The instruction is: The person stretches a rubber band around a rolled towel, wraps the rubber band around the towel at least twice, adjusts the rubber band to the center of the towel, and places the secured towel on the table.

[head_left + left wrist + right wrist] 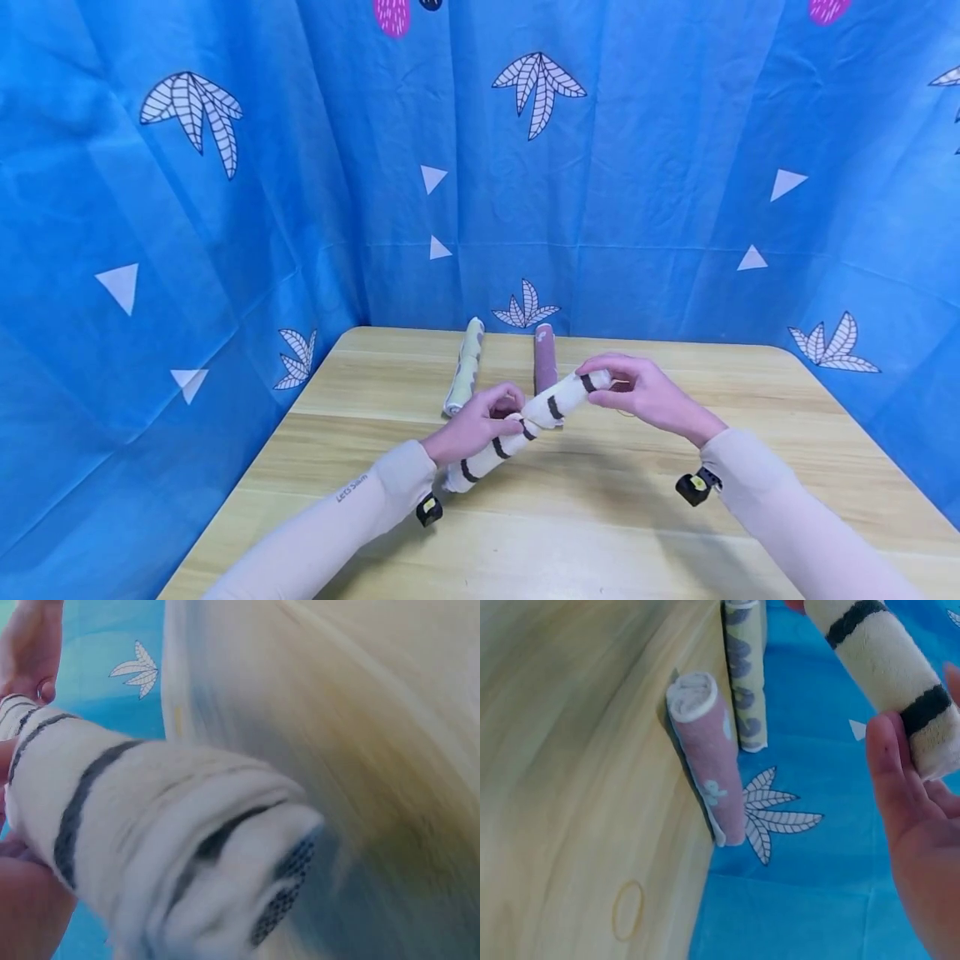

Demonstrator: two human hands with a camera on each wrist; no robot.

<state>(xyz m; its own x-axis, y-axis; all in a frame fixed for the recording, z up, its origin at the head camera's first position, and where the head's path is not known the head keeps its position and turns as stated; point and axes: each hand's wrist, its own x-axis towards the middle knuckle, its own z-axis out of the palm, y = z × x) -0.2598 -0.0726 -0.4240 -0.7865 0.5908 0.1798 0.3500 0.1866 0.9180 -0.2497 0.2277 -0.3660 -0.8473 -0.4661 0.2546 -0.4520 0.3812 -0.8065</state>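
A rolled white towel with black stripes (558, 402) is held slanting above the table between both hands. My left hand (480, 425) grips it near the middle, where the roll narrows beside the fingertips. At the upper right end, my right hand (648, 396) pinches the roll between thumb and fingers. The lower left end, with its spiral layers (247, 855), points toward the left wrist camera. Behind it lie a rolled pink towel (709, 765) and a rolled pale green towel with grey patches (467, 367).
A thin yellow rubber band (628, 910) lies on the wooden table (570, 533), near the pink roll. Blue patterned curtains (637, 192) hang behind the table and at its sides. Each wrist carries a small black camera (693, 487).
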